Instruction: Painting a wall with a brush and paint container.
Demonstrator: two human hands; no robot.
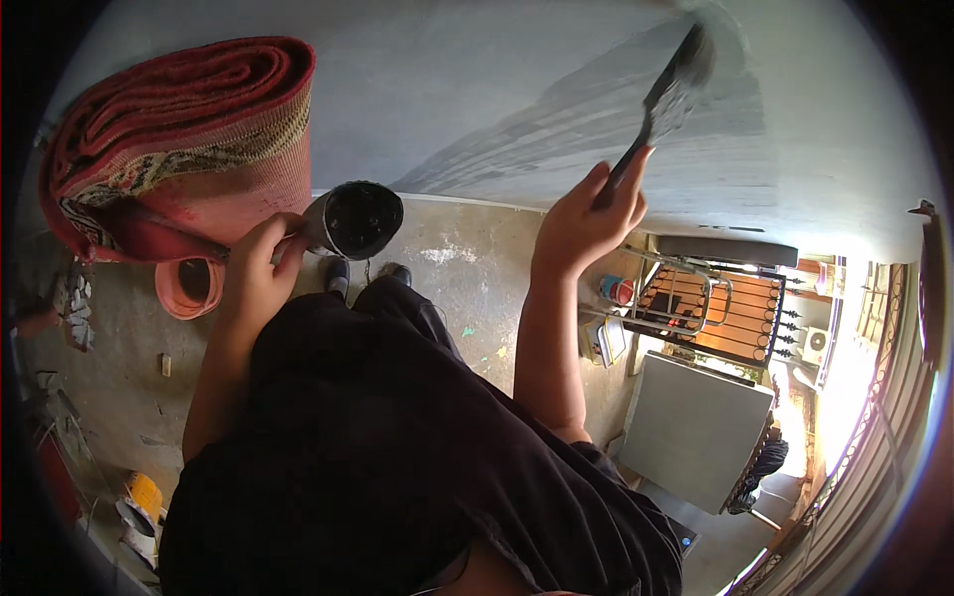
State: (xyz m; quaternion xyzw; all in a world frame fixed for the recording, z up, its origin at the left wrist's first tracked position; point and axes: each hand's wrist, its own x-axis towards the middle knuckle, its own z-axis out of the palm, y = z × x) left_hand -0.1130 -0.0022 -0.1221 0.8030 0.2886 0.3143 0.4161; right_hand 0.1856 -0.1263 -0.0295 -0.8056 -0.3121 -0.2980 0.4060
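My right hand (588, 221) is wrapped round the dark handle of a paintbrush (668, 94). Its blurred bristle end is up against the pale wall (447, 70), beside a broad patch of darker, streaky grey. My left hand (260, 266) grips a small grey container (364, 221), tilted so its dark inside shows; what lies in it I cannot make out. Just left of that hand stands a thick rolled-up red carpet (229, 184) with a patterned border. An orange-pink bucket (189, 288) shows below the carpet, partly covered by it.
Both my shoes (338, 276) are on the stained concrete floor (467, 258) near the wall's foot. To the right are a metal frame (711, 298), a red-and-blue pot (616, 290), a grey panel (696, 427) and a barred gate. A yellow container (144, 494) lies at lower left.
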